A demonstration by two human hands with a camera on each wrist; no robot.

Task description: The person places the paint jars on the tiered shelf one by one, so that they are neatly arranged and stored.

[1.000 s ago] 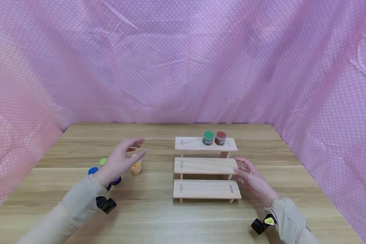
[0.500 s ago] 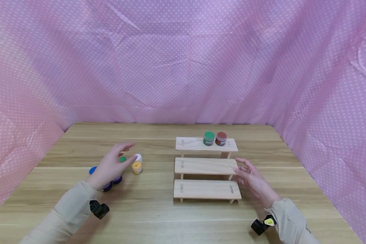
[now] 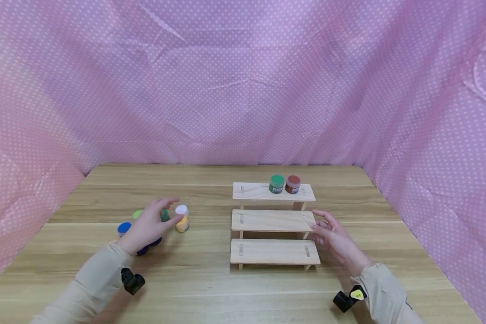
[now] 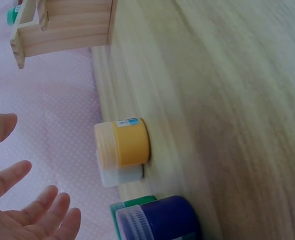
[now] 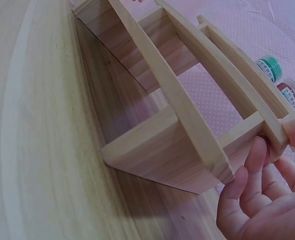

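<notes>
In the head view the left hand (image 3: 150, 225) hovers over the group of paint jars, thumb and fingers spread apart and holding nothing. Its thumb overlaps the yellow jar (image 3: 182, 225), beside the white jar (image 3: 182, 210); a green jar (image 3: 164, 215) shows between thumb and fingers. The left wrist view shows a gap between the fingers and the yellow jar (image 4: 131, 144). My right hand (image 3: 338, 238) grips the right end of the middle shelf of the wooden rack (image 3: 271, 220), thumb on top, fingers at the side and below, as the right wrist view shows (image 5: 267, 200).
A green-lidded jar (image 3: 276, 184) and a red-brown jar (image 3: 293, 184) stand on the rack's top shelf. Left of and under the left hand are a blue-lidded jar (image 3: 123, 228), a light green lid (image 3: 137, 214) and dark blue jars (image 3: 142, 250). A pink dotted cloth (image 3: 243, 90) hangs behind the table.
The left hand has moved left and lower, back over the jars, and its thumb now overlaps the yellow jar. The right hand has stayed at the rack.
</notes>
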